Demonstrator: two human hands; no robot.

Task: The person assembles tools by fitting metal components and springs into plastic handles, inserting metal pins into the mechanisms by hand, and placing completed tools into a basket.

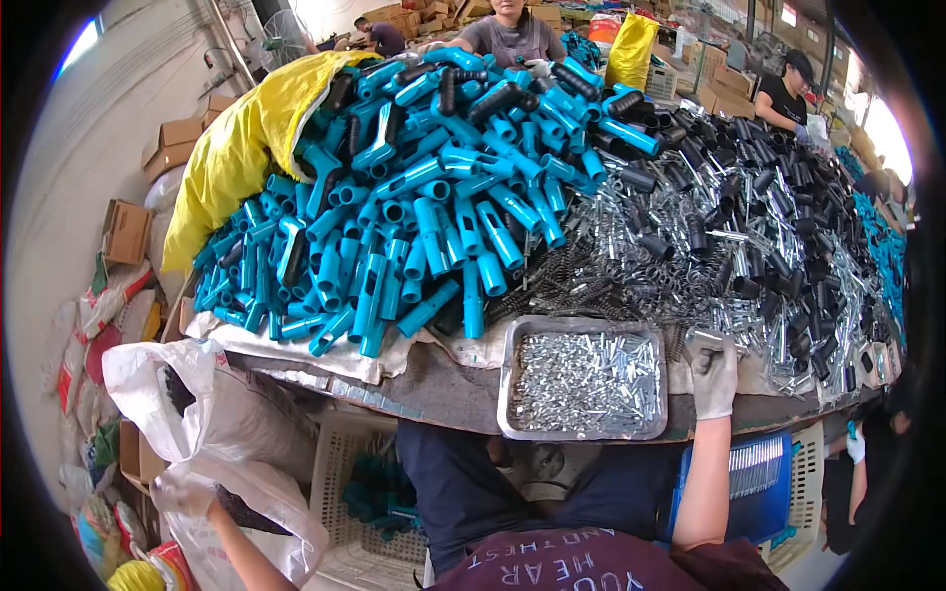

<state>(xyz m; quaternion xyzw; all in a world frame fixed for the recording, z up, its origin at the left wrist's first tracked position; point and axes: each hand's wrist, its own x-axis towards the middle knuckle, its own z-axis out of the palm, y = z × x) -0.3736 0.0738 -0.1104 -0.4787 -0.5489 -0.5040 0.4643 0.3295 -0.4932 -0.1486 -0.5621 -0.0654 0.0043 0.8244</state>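
My right hand [713, 382], in a pale work glove, is at the table's front edge beside the metal tray [507, 394] of small silver pins. Its fingers are curled round a short silver metal tube [706, 341]. My left hand [187, 492], also gloved, is low at the left by the mouth of an open white sack [296, 522] holding dark parts. Motion smears its fingers, so I cannot tell whether it grips anything. Black springs [581, 286] lie just behind the tray.
A tall heap of teal plastic handles [424, 197] spills from a yellow sack [236, 128]. Black sleeves and silver rods [729, 236] cover the right side. Crates [340, 463] flank my legs beneath the table. Another person [507, 39] is across the heap; another [783, 98] is at far right.
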